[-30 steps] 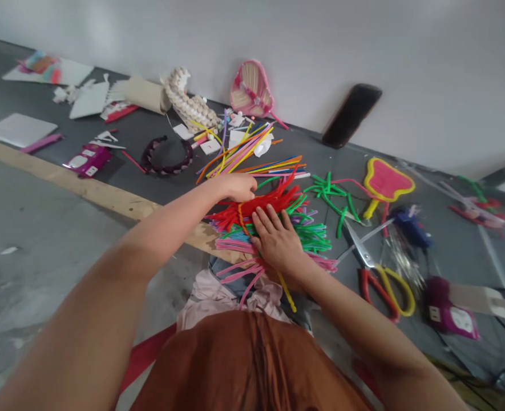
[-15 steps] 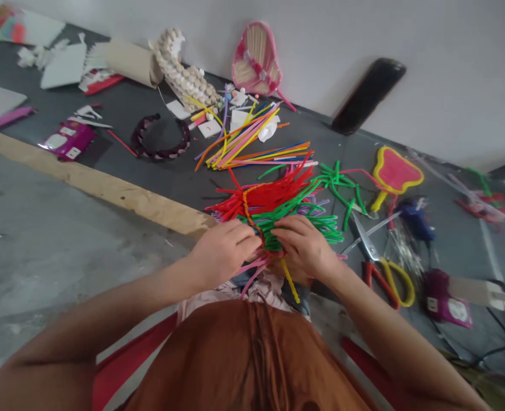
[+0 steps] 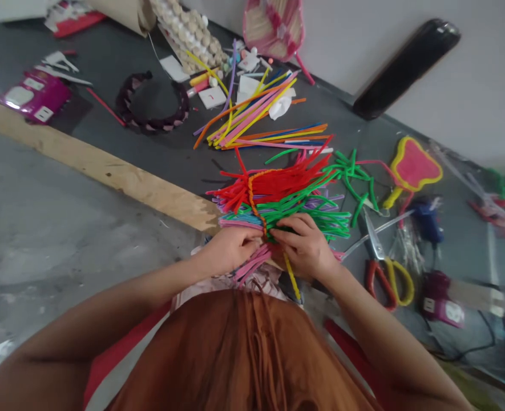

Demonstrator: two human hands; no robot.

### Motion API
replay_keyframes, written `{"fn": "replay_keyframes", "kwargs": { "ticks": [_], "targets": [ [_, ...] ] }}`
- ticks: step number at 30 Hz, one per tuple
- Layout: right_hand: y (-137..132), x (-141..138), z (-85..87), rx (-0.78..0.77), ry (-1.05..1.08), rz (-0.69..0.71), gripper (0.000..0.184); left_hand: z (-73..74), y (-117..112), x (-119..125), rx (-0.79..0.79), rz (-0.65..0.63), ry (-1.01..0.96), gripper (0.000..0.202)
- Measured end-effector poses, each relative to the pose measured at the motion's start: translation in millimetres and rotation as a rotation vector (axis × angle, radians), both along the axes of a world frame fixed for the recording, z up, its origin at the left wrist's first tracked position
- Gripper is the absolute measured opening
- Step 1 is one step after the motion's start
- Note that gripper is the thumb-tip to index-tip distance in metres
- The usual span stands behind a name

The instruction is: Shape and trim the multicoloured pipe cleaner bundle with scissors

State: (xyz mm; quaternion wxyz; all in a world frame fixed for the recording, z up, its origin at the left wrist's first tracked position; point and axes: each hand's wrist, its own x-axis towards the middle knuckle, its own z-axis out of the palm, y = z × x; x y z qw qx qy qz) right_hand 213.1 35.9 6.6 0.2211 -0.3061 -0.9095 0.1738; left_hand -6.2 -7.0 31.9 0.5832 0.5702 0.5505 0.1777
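Where a second ago the right hand (image 3: 306, 245) lay flat on the red stems and the left hand (image 3: 230, 250) reached the far side, both now meet at the near end of the orange twisted strand (image 3: 251, 197), fingers bent and narrow; what they pinch is hidden. The bundle of pipe cleaners (image 3: 295, 185) lies at the near edge of the dark, smooth surface (image 3: 93, 148), its fuzzy red, green, blue and pink stems splaying out, left of the metal-bladed scissors (image 3: 376, 245).
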Motion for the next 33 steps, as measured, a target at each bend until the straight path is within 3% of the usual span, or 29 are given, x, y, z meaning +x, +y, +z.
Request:
{"fn": "replay_keyframes", "kwargs": {
  "ticks": [3,7,10,17,21,24,28,31,33],
  "targets": [
    [-0.9,0.0,-4.6,-0.006,0.075,-0.030,0.027,4.4,4.0,6.0,-0.316,0.044,-0.139,0.017],
    [-1.8,0.5,-6.2,0.029,0.061,-0.028,0.025,10.3,8.2,14.3,-0.435,0.185,-0.200,0.007],
    [-2.6,0.5,-5.2,0.047,0.085,-0.014,0.024,11.3,11.6,18.8,-0.452,0.270,-0.230,0.014],
    [-4.9,-0.4,-4.5,0.084,0.101,0.015,0.027,0.3,13.3,27.2,-0.378,0.328,-0.141,0.021],
    [-4.4,-0.4,-3.8,0.086,0.141,0.021,0.027,0.9,10.9,30.2,-0.311,0.351,-0.090,0.020],
    [-6.6,0.8,6.5,0.059,0.132,-0.016,0.031,4.1,8.3,25.3,-0.235,0.347,-0.063,0.019],
    [-14.4,-1.1,32.4,0.046,0.029,-0.032,0.030,7.6,6.2,6.6,-0.105,0.259,-0.037,0.018],
    [-17.1,-12.0,43.1,0.029,-0.072,-0.016,0.026,10.4,8.0,-7.7,-0.145,0.211,-0.058,0.020],
    [-15.7,-23.5,39.8,0.036,-0.119,-0.019,0.022,10.5,10.2,-13.7,-0.225,0.211,-0.075,0.019]
  ]
}}
